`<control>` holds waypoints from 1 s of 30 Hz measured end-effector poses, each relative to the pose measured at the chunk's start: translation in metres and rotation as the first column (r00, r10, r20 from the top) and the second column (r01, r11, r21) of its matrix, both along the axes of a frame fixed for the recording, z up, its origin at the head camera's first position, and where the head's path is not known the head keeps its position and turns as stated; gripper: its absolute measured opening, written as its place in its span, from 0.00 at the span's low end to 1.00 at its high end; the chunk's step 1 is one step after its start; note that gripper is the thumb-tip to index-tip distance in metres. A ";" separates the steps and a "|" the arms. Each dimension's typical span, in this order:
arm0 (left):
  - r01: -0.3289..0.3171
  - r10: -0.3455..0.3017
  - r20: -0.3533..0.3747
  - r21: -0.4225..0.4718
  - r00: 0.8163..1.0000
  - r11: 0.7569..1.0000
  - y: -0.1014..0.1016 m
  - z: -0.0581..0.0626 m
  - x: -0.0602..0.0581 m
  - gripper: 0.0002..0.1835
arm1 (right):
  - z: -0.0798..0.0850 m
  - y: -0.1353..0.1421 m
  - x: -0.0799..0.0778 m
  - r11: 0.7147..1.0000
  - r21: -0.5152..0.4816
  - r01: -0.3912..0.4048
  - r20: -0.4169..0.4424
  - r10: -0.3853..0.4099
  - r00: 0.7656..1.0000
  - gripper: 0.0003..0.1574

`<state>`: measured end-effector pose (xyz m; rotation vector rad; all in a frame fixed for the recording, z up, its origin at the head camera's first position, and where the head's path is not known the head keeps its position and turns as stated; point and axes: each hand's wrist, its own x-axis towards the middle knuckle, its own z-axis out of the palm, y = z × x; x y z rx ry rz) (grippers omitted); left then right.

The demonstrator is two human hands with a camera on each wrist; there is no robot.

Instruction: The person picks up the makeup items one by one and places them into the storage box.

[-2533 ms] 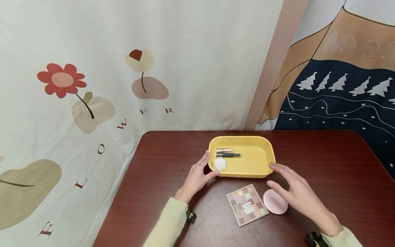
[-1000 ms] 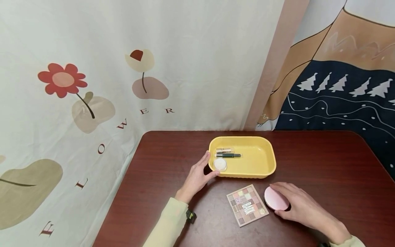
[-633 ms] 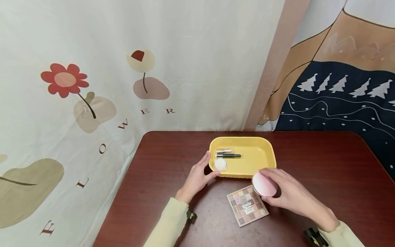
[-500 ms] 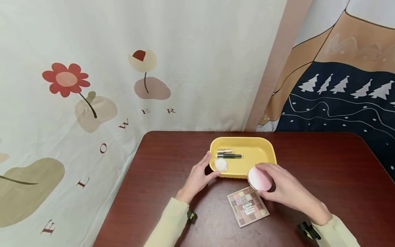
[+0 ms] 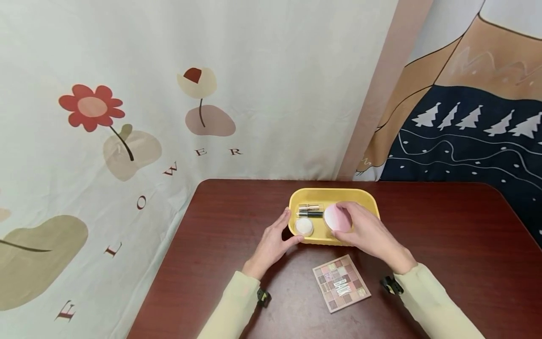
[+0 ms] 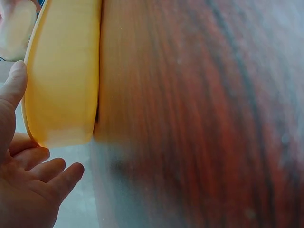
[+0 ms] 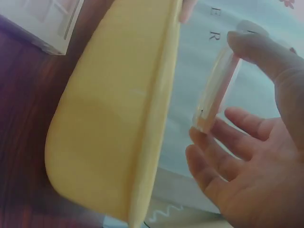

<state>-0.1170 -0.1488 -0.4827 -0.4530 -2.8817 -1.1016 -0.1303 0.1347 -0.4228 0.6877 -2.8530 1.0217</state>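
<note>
My right hand pinches a round pink compact between thumb and fingers, over the yellow tray. In the right wrist view the compact appears edge-on, above the tray's rim. My left hand touches the tray's front left corner, thumb at the front rim and extended fingers along the left side. Inside the tray, at its left, lie a lipstick-like tube, a dark pen-shaped cosmetic and a small round white-topped pot. The compact covers the dark pen's right end.
An eyeshadow palette lies askew on the dark red wooden table, in front of the tray. Behind the table's far edge hangs a printed curtain.
My right hand has taken hold of the pink compact beside the palette, lifted it and carried it forward and left over the tray. My left hand stays at the tray's corner.
</note>
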 end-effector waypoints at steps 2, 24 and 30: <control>0.002 -0.002 0.001 0.002 1.000 1.000 0.000 0.000 0.000 0.48 | -0.004 -0.005 -0.006 1.000 0.020 0.006 0.013 -0.006 1.000 0.45; -0.006 0.006 0.011 0.013 1.000 1.000 0.000 -0.001 0.000 0.47 | -0.027 -0.017 -0.045 0.937 0.271 -0.222 0.088 0.205 0.975 0.41; -0.007 0.007 0.007 0.014 1.000 1.000 0.001 -0.001 0.000 0.47 | -0.026 -0.016 -0.046 0.921 0.307 -0.238 0.102 0.217 0.971 0.38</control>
